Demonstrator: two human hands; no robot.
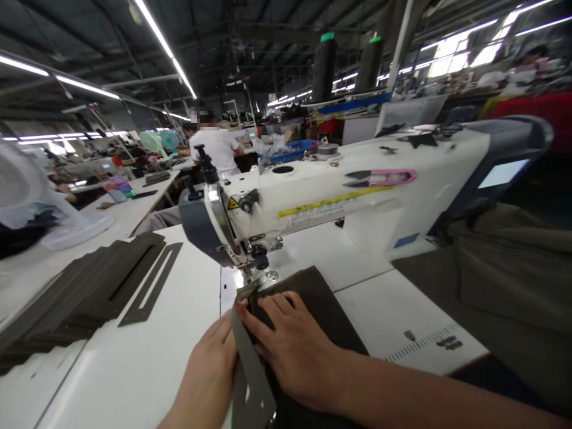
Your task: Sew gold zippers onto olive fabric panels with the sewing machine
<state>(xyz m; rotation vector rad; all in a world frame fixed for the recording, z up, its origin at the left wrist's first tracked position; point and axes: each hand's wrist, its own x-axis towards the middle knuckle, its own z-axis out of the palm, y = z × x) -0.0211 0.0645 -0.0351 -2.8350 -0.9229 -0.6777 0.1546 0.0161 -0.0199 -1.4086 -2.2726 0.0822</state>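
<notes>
A dark olive fabric piece (313, 298) lies under the needle area of a white sewing machine (330, 196). Along its left edge runs a grey-green strip (250, 363), with its upper end at the presser foot (248, 277). My left hand (210, 366) is closed at the strip's left side, its fingertips partly hidden behind it. Flat on the dark fabric rests my right hand (299, 345), its fingers apart and pressing down; the thumb reaches to the strip's edge near the foot.
Left of the machine lies a row of overlapping dark fabric pieces (84, 286), beside a slotted flat template (154, 286). Pink-handled thread snips (379, 177) rest on the machine arm. A white fan (58, 220) stands at left. Draped cloth (513, 262) is at right. A person (214, 146) works beyond.
</notes>
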